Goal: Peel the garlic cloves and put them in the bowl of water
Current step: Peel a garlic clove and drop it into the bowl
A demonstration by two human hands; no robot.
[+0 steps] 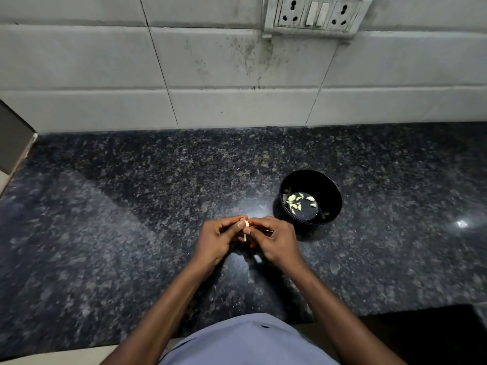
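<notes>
Pinching one pale garlic clove [247,223] between my left hand [216,239] and right hand [274,239]; curled fingers mostly hide it. Glossy black bowl [330,192] near right.

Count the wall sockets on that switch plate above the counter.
2: one socket at the left end of the switch plate, the other socket at its right end, switches between them. None looks hidden.

Home kitchen, dark speckled granite counter [131,206] under the fingers, stained white wall tiles [105,61] beyond them, socket-and-switch plate [316,15] above
</notes>
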